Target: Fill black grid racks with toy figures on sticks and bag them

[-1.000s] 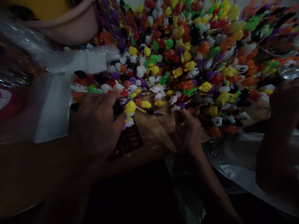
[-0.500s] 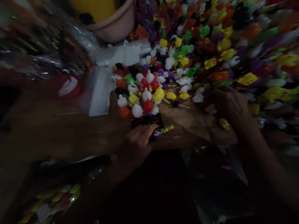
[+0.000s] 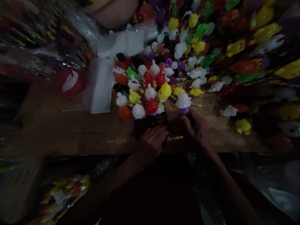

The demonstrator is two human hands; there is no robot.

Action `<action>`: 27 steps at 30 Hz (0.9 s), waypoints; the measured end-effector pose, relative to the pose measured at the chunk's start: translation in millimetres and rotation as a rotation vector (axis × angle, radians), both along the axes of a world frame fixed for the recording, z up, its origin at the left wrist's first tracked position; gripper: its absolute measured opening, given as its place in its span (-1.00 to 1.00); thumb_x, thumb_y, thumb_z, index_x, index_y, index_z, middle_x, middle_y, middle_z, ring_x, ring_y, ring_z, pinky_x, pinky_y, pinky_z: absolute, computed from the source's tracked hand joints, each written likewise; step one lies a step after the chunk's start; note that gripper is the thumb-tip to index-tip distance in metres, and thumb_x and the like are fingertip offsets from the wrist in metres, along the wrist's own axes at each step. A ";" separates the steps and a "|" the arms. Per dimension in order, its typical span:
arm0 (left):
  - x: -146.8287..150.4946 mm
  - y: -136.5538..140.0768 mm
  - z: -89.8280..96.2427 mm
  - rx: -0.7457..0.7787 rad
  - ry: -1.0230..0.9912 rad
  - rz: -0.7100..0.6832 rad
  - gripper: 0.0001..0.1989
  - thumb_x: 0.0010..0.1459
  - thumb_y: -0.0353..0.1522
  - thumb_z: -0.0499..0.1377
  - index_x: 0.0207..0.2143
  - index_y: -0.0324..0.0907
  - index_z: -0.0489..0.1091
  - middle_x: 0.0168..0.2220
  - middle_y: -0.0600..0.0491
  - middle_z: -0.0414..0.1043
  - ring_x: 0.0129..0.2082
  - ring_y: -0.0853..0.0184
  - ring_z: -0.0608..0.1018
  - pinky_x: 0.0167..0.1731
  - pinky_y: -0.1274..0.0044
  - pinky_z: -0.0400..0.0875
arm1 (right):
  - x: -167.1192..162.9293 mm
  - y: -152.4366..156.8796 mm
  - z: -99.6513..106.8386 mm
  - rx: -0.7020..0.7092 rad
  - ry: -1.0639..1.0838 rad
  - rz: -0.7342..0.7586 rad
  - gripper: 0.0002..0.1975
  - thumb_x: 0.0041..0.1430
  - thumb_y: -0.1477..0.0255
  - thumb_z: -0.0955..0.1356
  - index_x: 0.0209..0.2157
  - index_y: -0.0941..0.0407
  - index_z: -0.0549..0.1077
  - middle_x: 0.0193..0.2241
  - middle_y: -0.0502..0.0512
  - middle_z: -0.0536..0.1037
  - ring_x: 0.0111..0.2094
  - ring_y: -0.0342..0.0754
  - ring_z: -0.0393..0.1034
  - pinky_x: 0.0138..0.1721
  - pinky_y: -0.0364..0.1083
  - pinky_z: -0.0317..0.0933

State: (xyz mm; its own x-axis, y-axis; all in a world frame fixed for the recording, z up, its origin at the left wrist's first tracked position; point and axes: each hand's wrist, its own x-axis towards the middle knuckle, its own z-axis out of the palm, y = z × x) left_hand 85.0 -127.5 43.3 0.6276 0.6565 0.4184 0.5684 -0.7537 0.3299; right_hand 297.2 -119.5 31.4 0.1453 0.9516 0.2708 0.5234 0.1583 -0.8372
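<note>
"How does the toy (image 3: 183, 101) look on your feed?"
"I see a rounded white top and purple base, right of the black tray (image 3: 150, 122)."
"What's murky?"
"Its lower end, behind my right hand (image 3: 199, 128), which pinches it."
"And the left hand (image 3: 152, 140)?"
"Palm down at the tray's near edge; whether it grips anything, I can't tell."

Near the front edge of the bench (image 3: 70, 131), the right hand (image 3: 197, 126) holds a white toy with a purple base (image 3: 183, 103). The left hand (image 3: 153, 139) lies on a black rack (image 3: 153, 122), coloured toys (image 3: 152, 106) crowding its far side. A bright stick (image 3: 176, 138) pokes out beside that hand; the dimness hides whether it is gripped. More toys (image 3: 208, 61) spread toward the back and right edges.
</note>
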 end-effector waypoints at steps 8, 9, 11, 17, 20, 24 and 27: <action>-3.7 -1.7 -22.4 0.019 -0.114 -0.041 -0.75 0.33 -0.40 0.08 0.01 -0.24 0.42 0.01 -0.20 0.57 0.08 0.13 0.59 0.02 0.31 0.48 | -19.3 4.4 10.8 -0.160 0.378 0.067 -0.84 0.15 0.31 0.39 -0.29 0.11 0.48 -0.41 -0.03 0.50 -0.38 -0.14 0.33 -0.32 -0.15 0.24; -4.5 -3.2 -24.5 0.011 -0.131 -0.036 -0.75 0.33 -0.39 0.08 0.01 -0.23 0.43 0.01 -0.19 0.57 0.08 0.13 0.59 0.04 0.30 0.48 | -19.9 4.5 11.6 -0.160 0.383 0.075 -0.83 0.14 0.31 0.40 -0.29 0.11 0.48 -0.40 -0.02 0.51 -0.37 -0.13 0.35 -0.31 -0.15 0.24; -5.9 -6.0 -28.4 0.004 -0.170 -0.030 -0.75 0.33 -0.40 0.07 0.00 -0.21 0.43 0.00 -0.17 0.58 0.11 0.13 0.57 0.07 0.29 0.48 | -18.8 4.5 11.3 -0.162 0.363 0.086 -0.81 0.14 0.29 0.40 -0.27 0.10 0.52 -0.39 -0.01 0.54 -0.36 -0.11 0.37 -0.30 -0.13 0.26; -10.4 -9.9 -34.9 -0.007 -0.282 -0.054 -0.79 0.34 -0.39 0.12 -0.03 -0.22 0.43 -0.01 -0.17 0.58 0.17 0.13 0.54 0.09 0.31 0.51 | -9.4 2.7 5.0 -0.153 0.254 0.071 -0.77 0.17 0.22 0.40 -0.26 0.08 0.58 -0.37 0.01 0.61 -0.31 -0.03 0.46 -0.25 -0.08 0.32; -13.9 -10.3 -32.6 -0.002 -0.304 -0.062 -0.78 0.31 -0.45 0.11 -0.02 -0.23 0.43 -0.04 -0.15 0.59 0.15 0.15 0.55 0.09 0.34 0.52 | -12.4 0.4 6.0 -0.141 0.228 0.022 -0.77 0.15 0.23 0.42 -0.25 0.08 0.60 -0.33 0.03 0.63 -0.26 -0.02 0.49 -0.17 -0.05 0.35; -18.1 -10.0 -24.1 0.057 -0.253 -0.054 -0.76 0.28 -0.50 0.07 -0.03 -0.25 0.41 -0.02 -0.14 0.59 0.15 0.14 0.55 0.18 0.27 0.47 | -28.8 4.1 7.9 -0.120 0.302 -0.096 -0.75 0.14 0.23 0.44 -0.23 0.09 0.61 -0.28 0.06 0.65 -0.24 -0.01 0.52 -0.16 -0.05 0.37; -18.6 -8.7 -18.9 0.069 -0.180 -0.038 -0.74 0.26 -0.54 0.04 -0.04 -0.28 0.40 -0.04 -0.16 0.60 0.10 0.15 0.58 0.18 0.26 0.48 | -42.4 14.1 6.3 -0.177 0.410 -0.138 -0.76 0.09 0.23 0.47 -0.34 0.13 0.60 -0.40 0.05 0.63 -0.37 -0.05 0.49 -0.31 -0.09 0.36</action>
State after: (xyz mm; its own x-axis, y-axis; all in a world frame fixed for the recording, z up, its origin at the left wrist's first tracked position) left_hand 66.4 -136.2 24.4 0.5623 0.5996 0.5695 0.4754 -0.7979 0.3707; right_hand 254.9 -105.4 37.7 0.3352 0.9421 -0.0002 0.1500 -0.0536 -0.9872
